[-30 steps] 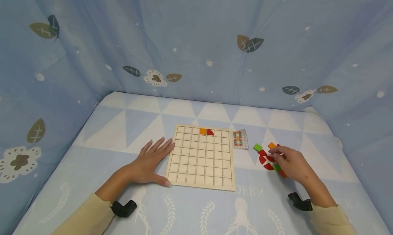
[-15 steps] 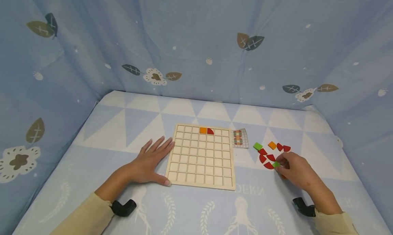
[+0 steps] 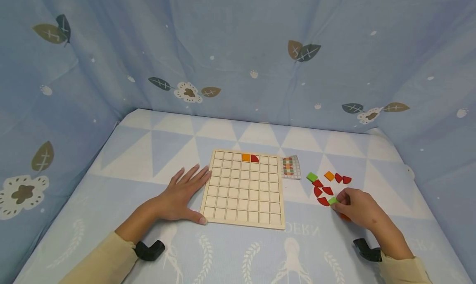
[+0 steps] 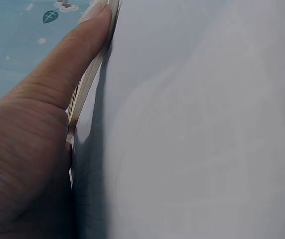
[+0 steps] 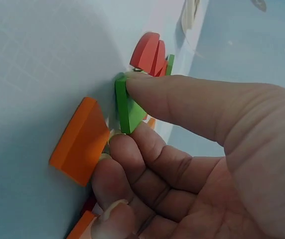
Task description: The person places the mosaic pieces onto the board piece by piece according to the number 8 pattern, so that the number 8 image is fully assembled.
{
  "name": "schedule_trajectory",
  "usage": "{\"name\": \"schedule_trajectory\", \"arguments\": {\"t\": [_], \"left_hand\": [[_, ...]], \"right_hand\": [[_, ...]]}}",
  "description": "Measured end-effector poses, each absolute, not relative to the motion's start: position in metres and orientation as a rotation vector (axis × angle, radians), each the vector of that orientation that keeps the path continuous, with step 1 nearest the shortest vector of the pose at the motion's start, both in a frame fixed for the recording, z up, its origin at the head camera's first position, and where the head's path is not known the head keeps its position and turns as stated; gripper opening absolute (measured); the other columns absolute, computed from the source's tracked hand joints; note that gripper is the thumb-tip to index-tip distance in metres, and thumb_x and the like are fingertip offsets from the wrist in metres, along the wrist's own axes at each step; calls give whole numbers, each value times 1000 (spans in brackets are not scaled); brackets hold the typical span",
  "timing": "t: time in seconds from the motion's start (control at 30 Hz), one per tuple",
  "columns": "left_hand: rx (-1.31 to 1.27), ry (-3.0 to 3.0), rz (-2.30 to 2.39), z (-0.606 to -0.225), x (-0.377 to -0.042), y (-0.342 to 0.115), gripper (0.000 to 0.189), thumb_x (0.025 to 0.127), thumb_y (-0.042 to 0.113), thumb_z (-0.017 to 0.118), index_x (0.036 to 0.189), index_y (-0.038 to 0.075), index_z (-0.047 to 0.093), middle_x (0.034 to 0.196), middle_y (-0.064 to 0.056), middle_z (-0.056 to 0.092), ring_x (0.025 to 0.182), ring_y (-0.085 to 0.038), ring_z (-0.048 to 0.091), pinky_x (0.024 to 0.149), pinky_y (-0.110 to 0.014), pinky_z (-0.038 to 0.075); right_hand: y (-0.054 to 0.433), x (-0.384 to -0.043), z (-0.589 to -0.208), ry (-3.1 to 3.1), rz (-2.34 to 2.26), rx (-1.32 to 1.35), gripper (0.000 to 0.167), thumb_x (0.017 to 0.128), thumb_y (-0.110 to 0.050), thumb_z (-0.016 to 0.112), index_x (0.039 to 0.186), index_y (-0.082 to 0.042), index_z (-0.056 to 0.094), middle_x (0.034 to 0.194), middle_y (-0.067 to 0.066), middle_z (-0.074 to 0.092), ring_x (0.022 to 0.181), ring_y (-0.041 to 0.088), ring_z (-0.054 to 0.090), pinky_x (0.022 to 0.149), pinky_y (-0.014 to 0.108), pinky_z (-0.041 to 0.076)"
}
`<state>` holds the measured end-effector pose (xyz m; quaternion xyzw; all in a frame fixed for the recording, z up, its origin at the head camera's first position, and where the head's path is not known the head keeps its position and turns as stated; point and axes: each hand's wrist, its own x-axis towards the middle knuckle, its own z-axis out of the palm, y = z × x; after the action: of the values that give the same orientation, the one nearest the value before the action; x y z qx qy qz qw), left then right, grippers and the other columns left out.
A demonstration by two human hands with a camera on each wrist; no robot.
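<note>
My left hand [image 3: 178, 199] lies with fingers spread along the left side of a wooden grid board [image 3: 243, 193], its fingertips and thumb at the edge. The left wrist view shows the thumb [image 4: 58, 69] straight against that edge. In the board's far row sit an orange square tile [image 3: 246, 157] and a red quarter-circle tile [image 3: 254, 158]. To the right of the board, my right hand [image 3: 358, 209] pinches a green square tile [image 5: 125, 107] between thumb and fingers, low over the cloth. An orange tile [image 5: 82, 139] lies beside those fingers.
A small pattern card [image 3: 291, 167] lies by the board's right edge. Around the right hand are several loose red quarter-circle tiles [image 3: 327, 190], another green square [image 3: 312, 177] and an orange square [image 3: 329, 176]. Blue curtains [image 3: 238, 48] enclose the cloth-covered surface.
My right hand has drawn back from the red and orange tiles toward the near side and has taken hold of the green tile, which has shifted slightly. The left hand stays put.
</note>
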<state>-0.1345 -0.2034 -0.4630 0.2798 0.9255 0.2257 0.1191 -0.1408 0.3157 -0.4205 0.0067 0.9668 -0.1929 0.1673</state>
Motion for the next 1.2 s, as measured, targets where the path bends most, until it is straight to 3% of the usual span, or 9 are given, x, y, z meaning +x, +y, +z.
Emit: {"name": "schedule_trajectory", "arguments": {"t": [0.43,0.73,1.2], "left_hand": [[812,2713,647,-462,-133,-206,131,73,75,80,169,11,17,175,-6,10,160,-35,-1,123,-60,-6],[823,2714,663,-461,-133,-208,130,74,75,80,168,10,18,175,-8,12,160,-35,0,123,-61,-5],[804,2703,674,-461,-133,-204,130,74,74,81,169,11,17,175,-7,11,160,-35,-1,123,-61,-5]], "right_hand": [[311,-140,-427,2742,-607,87,33,91,-19,82,104,3,60,85,7,57,78,23,54,65,33,52],[301,-139,-418,2810,-707,-95,18,95,-13,75,103,-1,65,85,4,60,77,22,54,61,30,51],[198,-211,-396,2793,-842,-528,3,99,-9,71,98,-7,68,90,4,66,79,21,58,64,34,51]]}}
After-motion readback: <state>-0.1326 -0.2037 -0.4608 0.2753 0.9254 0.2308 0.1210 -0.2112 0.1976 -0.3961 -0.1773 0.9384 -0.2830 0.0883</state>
